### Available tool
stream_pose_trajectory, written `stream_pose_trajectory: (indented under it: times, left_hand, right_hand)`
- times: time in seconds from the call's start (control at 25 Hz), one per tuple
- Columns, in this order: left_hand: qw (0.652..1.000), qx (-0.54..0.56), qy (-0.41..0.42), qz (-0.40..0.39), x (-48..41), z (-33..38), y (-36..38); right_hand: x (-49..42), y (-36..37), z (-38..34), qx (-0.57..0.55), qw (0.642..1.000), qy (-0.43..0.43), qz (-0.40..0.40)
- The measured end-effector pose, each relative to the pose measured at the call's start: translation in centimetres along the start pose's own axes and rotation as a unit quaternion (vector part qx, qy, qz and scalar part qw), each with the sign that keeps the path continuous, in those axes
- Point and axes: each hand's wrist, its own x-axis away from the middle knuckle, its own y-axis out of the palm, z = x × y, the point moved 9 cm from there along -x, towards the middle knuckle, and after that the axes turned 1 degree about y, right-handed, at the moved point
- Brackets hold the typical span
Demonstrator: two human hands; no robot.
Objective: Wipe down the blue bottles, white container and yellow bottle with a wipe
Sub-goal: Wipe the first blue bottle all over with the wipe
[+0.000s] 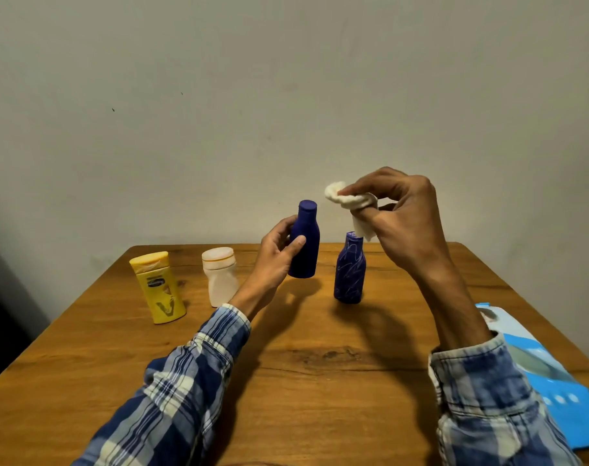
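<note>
Aloft, blue bottle [309, 260] in left hand [278, 255], wipe [348, 199] in right hand [402, 216]

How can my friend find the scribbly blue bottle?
On the brown wooden table, look below the right hand pinching a crumpled white wipe. The dark blue plastic bottle standing there has pale scribbles; its plain blue neighbour is held up by the left hand.

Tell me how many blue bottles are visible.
2. The left hand grips the plain blue bottle above the table; the streaked blue bottle stands on it, to the right. None appears hidden.
</note>
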Motion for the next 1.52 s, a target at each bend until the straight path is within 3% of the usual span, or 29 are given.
stream_pose_trajectory:
  times: [0.36,0.52,0.72,0.92,1.16,1.24,1.36,1.52]
  left_hand:
    - [0.998,-0.012,-0.052,-0.032,0.1,-4.2,1.2]
    - [0.988,0.099,-0.120,-0.010,0.7,-6.4,1.3]
    - [0.978,0.164,-0.132,-0.010,1.0,-6.9,1.5]
    - [0.977,0.166,-0.134,-0.009,0.9,-7.9,1.1]
    - [0.996,0.062,-0.070,0.001,0.8,-6.7,0.4]
    - [0.997,-0.030,-0.002,0.069,1.3,-4.5,-0.4]
    - [0.971,-0.128,0.125,0.160,3.4,-0.3,-0.4]
    - [0.956,-0.170,0.217,0.102,5.2,2.6,4.1]
  right_hand:
    - [-0.2,-0.2,0.7,0.005,1.000,0.003,0.001]
    - [-0.2,0.3,0.6,0.012,1.000,0.001,-0.013]
    - [-0.1,0.9,0.5,0.026,0.999,0.004,-0.029]
    - [0.0,1.3,0.4,0.037,0.999,0.001,-0.037]
    - [-0.1,1.0,0.4,0.038,0.999,0.000,-0.036]
    - [-0.1,0.6,0.5,0.034,0.999,-0.001,-0.031]
    - [-0.4,-0.2,0.9,0.033,0.999,0.001,-0.018]
    - [-0.5,-1.2,1.2,0.031,1.000,0.004,-0.002]
